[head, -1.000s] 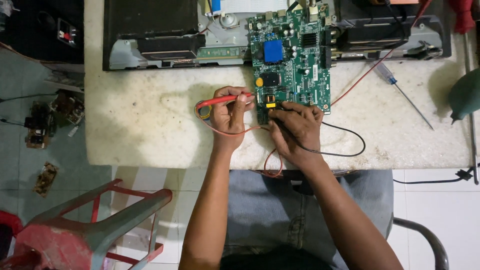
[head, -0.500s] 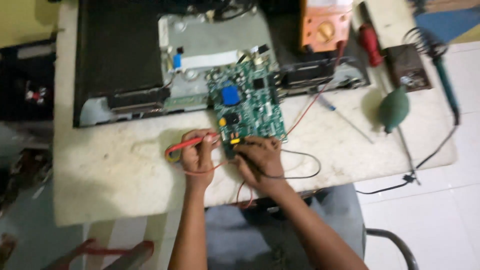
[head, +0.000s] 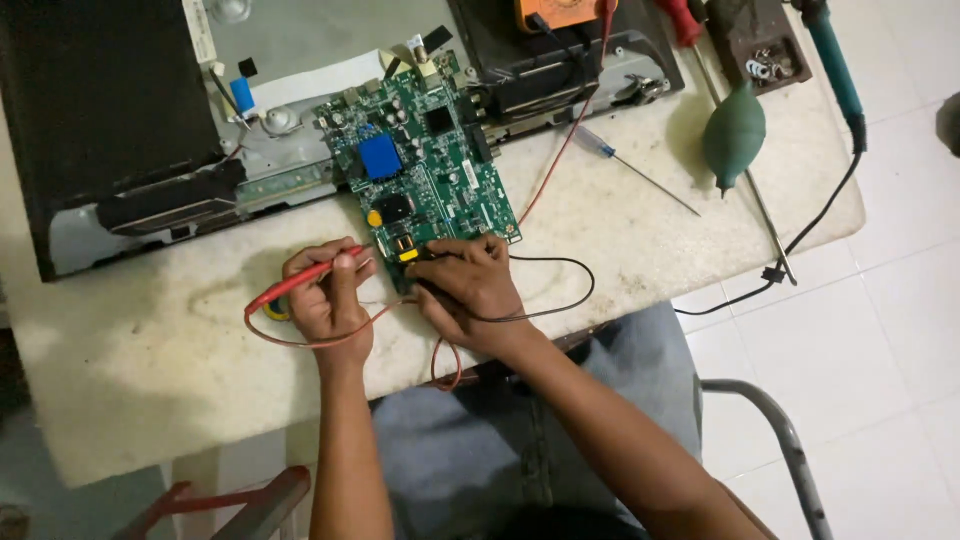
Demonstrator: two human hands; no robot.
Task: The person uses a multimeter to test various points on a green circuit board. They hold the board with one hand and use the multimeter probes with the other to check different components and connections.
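Observation:
A green circuit board (head: 425, 165) with a blue square part lies on the pale stone table (head: 130, 330), tilted toward me. My left hand (head: 325, 300) grips a red meter probe (head: 300, 282), its tip pointing at the board's near edge. My right hand (head: 470, 285) rests on the board's near corner and pinches a black probe whose tip is hidden under the fingers. A red lead (head: 560, 150) and a black lead (head: 570, 290) trail from the probes across the table.
An opened flat-screen set (head: 110, 120) lies behind the board. An orange meter (head: 560, 12), a green rubber blower (head: 735, 135), a blue-handled screwdriver (head: 630, 165), a red-handled screwdriver (head: 685, 22) and a teal-handled soldering iron (head: 830, 60) sit at the back right. A chair frame (head: 780, 440) stands at the right.
The view has swung and tilted, so the table now sits lower and rotated in frame. Both hands stay at the board's near edge with the probes held.

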